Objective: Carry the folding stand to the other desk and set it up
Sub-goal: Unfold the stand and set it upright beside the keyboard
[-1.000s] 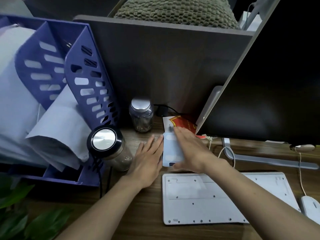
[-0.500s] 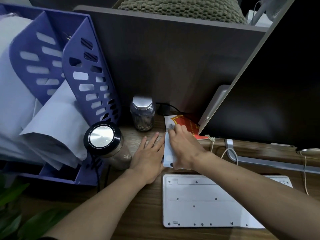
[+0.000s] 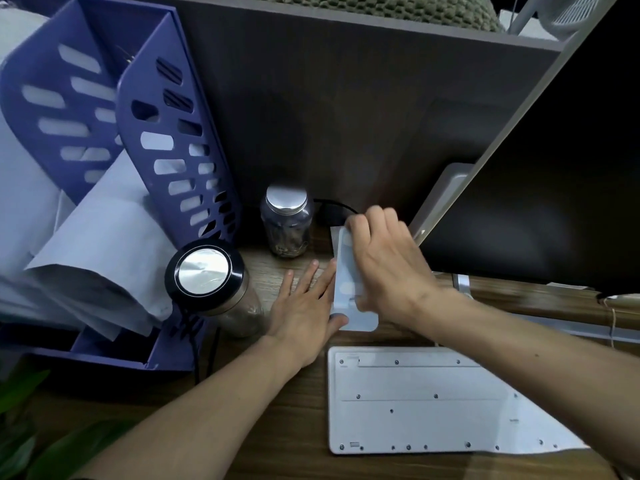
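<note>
The folding stand [image 3: 348, 289] is a flat, pale blue-white plate on the wooden desk [image 3: 298, 427], just behind an upside-down white keyboard [image 3: 433, 400]. My right hand [image 3: 388, 268] is closed over its upper panel, fingers curled around the far end, which is tilted up off the base. My left hand [image 3: 304, 303] lies flat on the desk along the stand's left edge, fingers spread, thumb touching the stand's near left corner. Much of the stand is hidden under my right hand.
A glass jar with a black and silver lid [image 3: 211, 289] stands close left of my left hand; a smaller jar [image 3: 287, 223] sits behind. A purple file rack with papers [image 3: 138, 174] fills the left. A dark monitor [image 3: 536, 202] and desk partition [image 3: 346, 98] close off the back and right.
My right hand has moved from lying flat on the stand to gripping its far end and tilting the upper panel up. My left hand has stayed beside it.
</note>
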`<state>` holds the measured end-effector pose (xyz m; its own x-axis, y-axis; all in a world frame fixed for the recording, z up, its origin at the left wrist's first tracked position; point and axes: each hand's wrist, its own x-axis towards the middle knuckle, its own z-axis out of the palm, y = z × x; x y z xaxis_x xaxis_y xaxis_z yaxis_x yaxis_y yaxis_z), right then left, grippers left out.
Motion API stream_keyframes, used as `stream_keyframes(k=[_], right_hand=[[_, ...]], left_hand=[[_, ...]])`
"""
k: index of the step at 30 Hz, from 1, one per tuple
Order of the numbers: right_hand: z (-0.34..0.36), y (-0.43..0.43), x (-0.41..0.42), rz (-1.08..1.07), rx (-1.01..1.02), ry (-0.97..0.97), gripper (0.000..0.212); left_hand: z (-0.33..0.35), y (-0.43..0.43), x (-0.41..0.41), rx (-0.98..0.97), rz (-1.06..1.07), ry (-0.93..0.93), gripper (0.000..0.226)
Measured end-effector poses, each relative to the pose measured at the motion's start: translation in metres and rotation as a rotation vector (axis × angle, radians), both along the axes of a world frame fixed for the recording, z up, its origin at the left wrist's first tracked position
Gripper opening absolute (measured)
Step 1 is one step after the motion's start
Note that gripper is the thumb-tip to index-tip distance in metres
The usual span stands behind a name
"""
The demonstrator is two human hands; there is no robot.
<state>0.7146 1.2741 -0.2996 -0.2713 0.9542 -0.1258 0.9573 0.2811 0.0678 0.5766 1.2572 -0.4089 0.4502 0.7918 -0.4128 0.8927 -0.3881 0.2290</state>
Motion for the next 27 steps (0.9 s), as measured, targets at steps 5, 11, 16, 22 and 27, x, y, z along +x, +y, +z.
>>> stream_keyframes(k=[5, 11, 16, 22, 27], right_hand=[[0.006, 0.011, -0.001, -0.025, 0.029, 0.001, 0.086], [0.001, 0.003, 0.0, -0.015, 0.084, -0.028, 0.092], [0.013, -0.028, 0.006, 0.021, 0.005, 0.238, 0.103], [0.008, -0.082, 0.023, -0.304, 0.034, 0.796, 0.049], [-0.004, -0.085, 0.026, -0.748, -0.203, 1.12, 0.033]], left_hand=[[-0.001, 0.0, 0.0, -0.008, 0.005, -0.006, 0.073], [0.001, -0.001, 0.001, 0.012, 0.01, -0.018, 0.074], [0.003, -0.001, -0.002, -0.026, 0.025, -0.106, 0.071], [0.002, -0.024, -0.006, -0.21, 0.318, -0.528, 0.085], [0.028, -0.035, 0.009, -0.36, 0.766, -0.924, 0.071]])
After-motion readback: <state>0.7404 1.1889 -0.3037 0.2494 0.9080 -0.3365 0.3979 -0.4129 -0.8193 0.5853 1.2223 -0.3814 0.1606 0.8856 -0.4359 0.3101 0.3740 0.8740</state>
